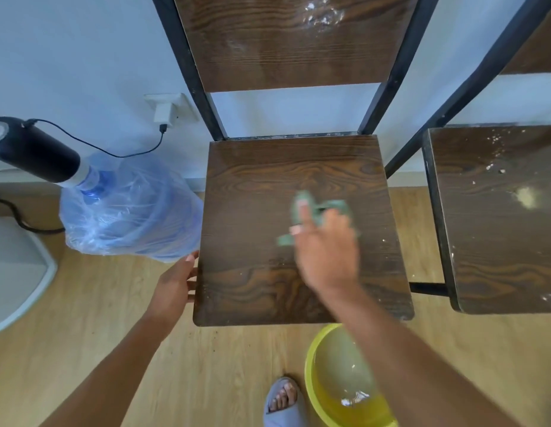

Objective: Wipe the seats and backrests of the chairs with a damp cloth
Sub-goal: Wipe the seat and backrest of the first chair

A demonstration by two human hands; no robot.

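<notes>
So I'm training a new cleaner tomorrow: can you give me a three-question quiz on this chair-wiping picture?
1. True or false: the right hand presses a green cloth on the middle chair seat.
2. What does the left hand touch?
3. Which looks dirtier: A) the middle seat, B) the seat to the right?

Key: 1 true; 2 the middle seat's left edge; 3 B, it has crumbs and a pale smear.

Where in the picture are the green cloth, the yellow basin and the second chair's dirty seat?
green cloth [335,208]: head view, bunched part beyond the fingers.
yellow basin [311,362]: head view, left rim.
second chair's dirty seat [499,241]: head view, bare middle.
</notes>
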